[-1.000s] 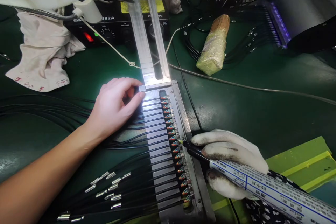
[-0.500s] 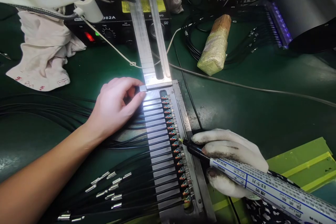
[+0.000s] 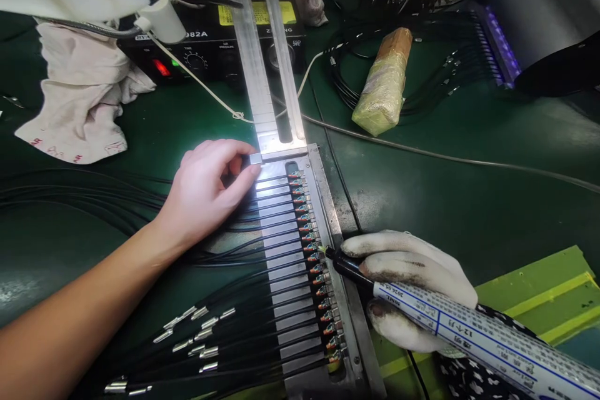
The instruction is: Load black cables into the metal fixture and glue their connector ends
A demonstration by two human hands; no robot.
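A metal fixture (image 3: 280, 240) lies across the middle, holding a row of black cables (image 3: 276, 223) whose ends show bare coloured wires and small metal connectors (image 3: 310, 238). My bare left hand (image 3: 206, 184) pinches a small metal block (image 3: 255, 159) at the fixture's upper left corner. In a white glove with stained fingertips, my right hand (image 3: 412, 281) grips a white glue tube (image 3: 450, 319) with blue lines and printed text. The tube's black nozzle points left, its yellowish tip at the connectors near the middle of the row.
Behind the fixture stands a black dispenser controller (image 3: 215, 53) with a red lit switch. White cloth (image 3: 84, 100) lies at left, a wrapped block (image 3: 384, 84) right of centre. A dark machine with purple light (image 3: 501, 44) is far right. Metal-ended cables (image 3: 201, 337) lie front left.
Hardly anything differs. Both hands keep their grips, and the nozzle tip stays at about the same connector, with the view shifted very slightly.
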